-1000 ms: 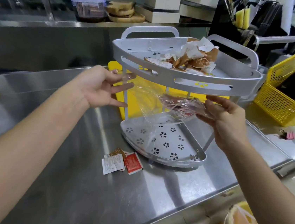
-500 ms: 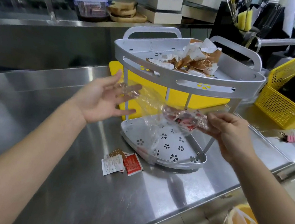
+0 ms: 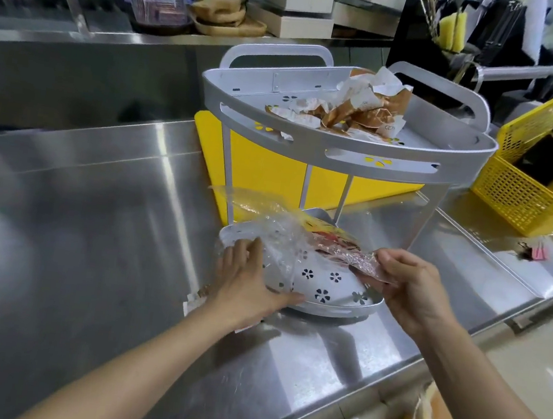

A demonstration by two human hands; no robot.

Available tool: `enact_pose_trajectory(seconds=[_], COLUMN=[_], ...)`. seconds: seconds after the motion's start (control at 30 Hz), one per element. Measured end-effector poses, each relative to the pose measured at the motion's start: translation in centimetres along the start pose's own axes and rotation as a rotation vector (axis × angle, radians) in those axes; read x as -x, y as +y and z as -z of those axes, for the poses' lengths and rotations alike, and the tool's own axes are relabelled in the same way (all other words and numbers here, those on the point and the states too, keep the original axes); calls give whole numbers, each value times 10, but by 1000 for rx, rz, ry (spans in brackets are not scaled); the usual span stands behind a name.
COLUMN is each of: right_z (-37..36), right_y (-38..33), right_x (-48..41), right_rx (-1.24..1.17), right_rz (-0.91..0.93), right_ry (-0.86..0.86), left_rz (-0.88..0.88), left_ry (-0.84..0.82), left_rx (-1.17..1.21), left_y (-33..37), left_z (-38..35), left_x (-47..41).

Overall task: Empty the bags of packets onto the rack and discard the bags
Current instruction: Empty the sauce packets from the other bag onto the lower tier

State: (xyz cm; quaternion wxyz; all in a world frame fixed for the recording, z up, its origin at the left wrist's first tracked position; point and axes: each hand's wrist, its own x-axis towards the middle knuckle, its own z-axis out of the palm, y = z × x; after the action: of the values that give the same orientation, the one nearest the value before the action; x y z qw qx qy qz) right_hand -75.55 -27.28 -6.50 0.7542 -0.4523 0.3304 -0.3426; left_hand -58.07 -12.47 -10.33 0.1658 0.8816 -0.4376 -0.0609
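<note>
Two bare hands hold a clear plastic bag [image 3: 285, 241] of red packets over the bottom shelf of a 2-tier grey rack [image 3: 344, 148] on a steel kitchen counter [image 3: 94, 223].

A yellow board [image 3: 266, 166] stands behind the rack and a yellow basket [image 3: 524, 199] sits to its right; brown and white packets [image 3: 351, 111] fill the top shelf. The left hand [image 3: 249, 285] lies flat, fingers spread wide, pressing the bag onto the lower shelf. The right hand [image 3: 410, 290] pinches the bag's packet-filled end between thumb and fingers. Half a second earlier both hands held the bag higher, near the top shelf; they have since come down.
</note>
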Motion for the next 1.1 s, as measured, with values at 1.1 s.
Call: enact_pose_trajectory(seconds=[1.1], right_z=[-1], right_y=[-42], right_x=[8], right_rx=[111], right_rz=[121], right_ry=[-177], left_rz=[325], left_ry=[-659], left_rx=[1342], left_y=[-49], left_z=[141], left_x=[-31])
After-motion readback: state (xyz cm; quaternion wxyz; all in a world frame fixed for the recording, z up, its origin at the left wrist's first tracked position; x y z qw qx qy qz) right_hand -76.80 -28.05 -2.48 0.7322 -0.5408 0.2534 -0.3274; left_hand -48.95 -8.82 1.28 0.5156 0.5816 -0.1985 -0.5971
